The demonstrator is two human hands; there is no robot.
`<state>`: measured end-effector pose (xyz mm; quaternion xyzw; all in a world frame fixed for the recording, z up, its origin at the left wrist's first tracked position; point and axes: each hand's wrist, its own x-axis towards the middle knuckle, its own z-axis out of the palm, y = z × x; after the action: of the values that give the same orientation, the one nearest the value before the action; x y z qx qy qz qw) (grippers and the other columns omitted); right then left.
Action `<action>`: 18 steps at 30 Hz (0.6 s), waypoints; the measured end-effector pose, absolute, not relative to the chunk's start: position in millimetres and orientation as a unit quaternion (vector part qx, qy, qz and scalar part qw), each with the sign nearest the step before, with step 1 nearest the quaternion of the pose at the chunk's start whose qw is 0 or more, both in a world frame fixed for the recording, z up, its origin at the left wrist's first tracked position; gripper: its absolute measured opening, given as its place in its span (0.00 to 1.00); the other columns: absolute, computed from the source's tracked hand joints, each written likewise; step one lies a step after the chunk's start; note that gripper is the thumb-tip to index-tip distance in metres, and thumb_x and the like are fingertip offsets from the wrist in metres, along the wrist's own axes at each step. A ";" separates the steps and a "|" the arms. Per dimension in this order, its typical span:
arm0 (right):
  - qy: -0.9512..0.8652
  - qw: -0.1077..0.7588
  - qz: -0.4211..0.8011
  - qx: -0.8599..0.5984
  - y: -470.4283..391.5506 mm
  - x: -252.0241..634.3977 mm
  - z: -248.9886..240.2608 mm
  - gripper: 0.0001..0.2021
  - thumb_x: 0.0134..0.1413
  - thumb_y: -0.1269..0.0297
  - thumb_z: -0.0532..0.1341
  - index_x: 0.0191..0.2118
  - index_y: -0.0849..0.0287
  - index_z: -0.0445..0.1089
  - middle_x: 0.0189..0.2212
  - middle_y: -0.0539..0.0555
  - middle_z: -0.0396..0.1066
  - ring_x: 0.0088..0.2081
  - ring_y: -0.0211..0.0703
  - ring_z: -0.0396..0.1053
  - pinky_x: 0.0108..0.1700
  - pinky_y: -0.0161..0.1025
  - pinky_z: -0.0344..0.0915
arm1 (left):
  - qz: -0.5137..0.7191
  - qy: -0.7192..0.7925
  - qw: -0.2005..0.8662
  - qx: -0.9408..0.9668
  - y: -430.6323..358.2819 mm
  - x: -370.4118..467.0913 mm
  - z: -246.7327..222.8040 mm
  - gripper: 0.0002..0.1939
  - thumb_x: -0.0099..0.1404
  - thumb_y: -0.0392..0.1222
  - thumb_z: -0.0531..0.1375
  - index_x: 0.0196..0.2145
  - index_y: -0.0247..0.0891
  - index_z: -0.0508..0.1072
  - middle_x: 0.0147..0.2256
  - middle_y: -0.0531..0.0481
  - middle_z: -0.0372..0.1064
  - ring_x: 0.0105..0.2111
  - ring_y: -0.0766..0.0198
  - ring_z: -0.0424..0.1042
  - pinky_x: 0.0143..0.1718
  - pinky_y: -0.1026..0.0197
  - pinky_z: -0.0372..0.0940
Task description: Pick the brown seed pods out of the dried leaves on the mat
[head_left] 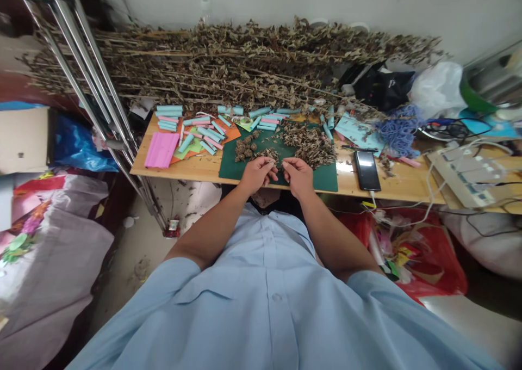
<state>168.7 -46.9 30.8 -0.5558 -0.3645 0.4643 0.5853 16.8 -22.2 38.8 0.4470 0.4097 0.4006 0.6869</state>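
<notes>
Both hands are over the front edge of a green mat (326,180), close together but with a small gap between them. My left hand (258,173) has thumb and fingers pinched; what it holds, if anything, is too small to name. My right hand (298,175) is closed in a similar pinch, its contents also too small to tell. Just behind my left hand lies a small heap of dry leaf bits (267,154), with several brown balls (244,148) beside it. A larger pile of dried leaves (312,146) sits behind my right hand.
Blue and pink paper rolls (199,121) and a pink paper stack (162,150) lie left on the wooden table (141,160). Long dried stalks (228,60) span the back. At right are a phone (367,171) with a cable, blue string (399,130) and a power strip (460,174).
</notes>
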 end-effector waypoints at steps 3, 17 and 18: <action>-0.354 0.590 0.465 -0.557 -45.2 167.6 31.7 0.15 0.46 0.54 0.70 0.37 0.55 0.73 0.16 0.41 0.61 0.17 0.31 0.55 0.18 0.31 0.49 | 0.418 0.407 0.679 0.446 -22.1 17.1 36.7 0.14 0.65 0.47 0.62 0.42 0.33 0.72 0.33 0.46 0.76 0.24 0.68 0.76 0.15 0.71 0.56; -0.428 0.556 0.423 -0.574 -49.1 165.0 31.1 0.13 0.49 0.58 0.68 0.41 0.56 0.80 0.20 0.45 0.69 0.20 0.33 0.61 0.24 0.34 0.57 | 0.422 0.399 0.659 0.477 -21.7 18.2 31.6 0.14 0.63 0.46 0.65 0.41 0.34 0.72 0.24 0.53 0.72 0.20 0.69 0.71 0.16 0.70 0.57; -0.440 0.550 0.422 -0.571 -50.0 165.6 30.8 0.14 0.50 0.57 0.67 0.42 0.56 0.80 0.20 0.45 0.69 0.20 0.34 0.61 0.24 0.34 0.58 | 0.428 0.397 0.658 0.476 -21.6 19.1 31.4 0.14 0.63 0.46 0.65 0.40 0.34 0.72 0.24 0.52 0.72 0.21 0.68 0.73 0.15 0.71 0.57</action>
<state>165.6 -50.0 30.8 -0.5711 -0.4399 0.4222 0.5496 19.1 -21.6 31.4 0.4760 0.3968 0.4281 0.6578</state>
